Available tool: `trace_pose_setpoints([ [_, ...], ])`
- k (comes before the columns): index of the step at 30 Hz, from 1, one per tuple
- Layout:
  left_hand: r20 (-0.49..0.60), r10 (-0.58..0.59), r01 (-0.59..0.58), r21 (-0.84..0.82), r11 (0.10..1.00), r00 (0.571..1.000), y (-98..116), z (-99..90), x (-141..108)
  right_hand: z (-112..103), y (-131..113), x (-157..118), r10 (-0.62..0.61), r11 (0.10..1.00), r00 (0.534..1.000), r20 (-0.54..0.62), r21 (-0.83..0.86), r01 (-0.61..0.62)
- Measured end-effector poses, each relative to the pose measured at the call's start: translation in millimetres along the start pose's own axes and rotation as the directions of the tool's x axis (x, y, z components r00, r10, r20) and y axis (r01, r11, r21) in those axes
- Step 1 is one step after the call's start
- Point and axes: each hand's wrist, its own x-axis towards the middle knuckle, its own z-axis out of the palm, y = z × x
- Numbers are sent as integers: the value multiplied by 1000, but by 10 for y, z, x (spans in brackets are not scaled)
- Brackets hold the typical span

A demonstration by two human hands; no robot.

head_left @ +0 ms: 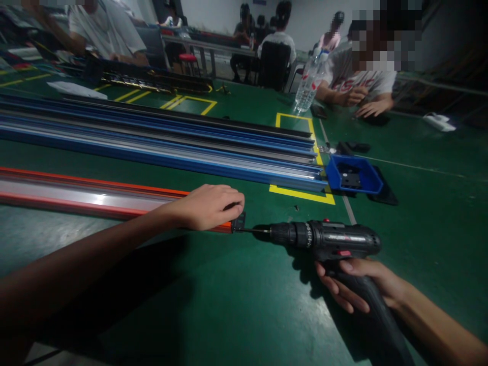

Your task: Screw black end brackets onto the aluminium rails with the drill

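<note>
My right hand is wrapped round the handle of a black cordless drill at the lower right. From its chuck a thin bit points left and meets a black end cap on an orange-edged metal profile. Over the right end of that profile lies my left hand, its fingers curled down round the profile beside the cap. Part of the profile's end is hidden beneath this hand. Whether the bit sits in a screw is too small to tell.
Several long blue and black profiles lie behind on the green table. At their right end stands a blue bin with black parts. Water bottles stand farther back, near a person seated across the table.
</note>
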Motion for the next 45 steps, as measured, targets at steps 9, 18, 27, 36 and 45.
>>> trace_pose_setpoints([
  [9,-3,3,-3,8,1000,1000,-6,3,-1,1,1,14,-8,1000,1000,12,16,8],
  [18,2,-3,3,14,1000,1000,-6,8,5,16,8,12,-17,1000,1000,17,6,17],
  [27,2,9,-9,4,1000,1000,-22,15,1,40,26,16,-55,998,998,-6,-14,55],
  [36,2,-7,7,18,1000,1000,-2,15,15,29,46,4,-52,998,998,-36,-21,51],
  [45,-2,2,-2,14,1000,1000,-2,16,11,49,28,-14,-18,1000,998,-64,-17,17],
])
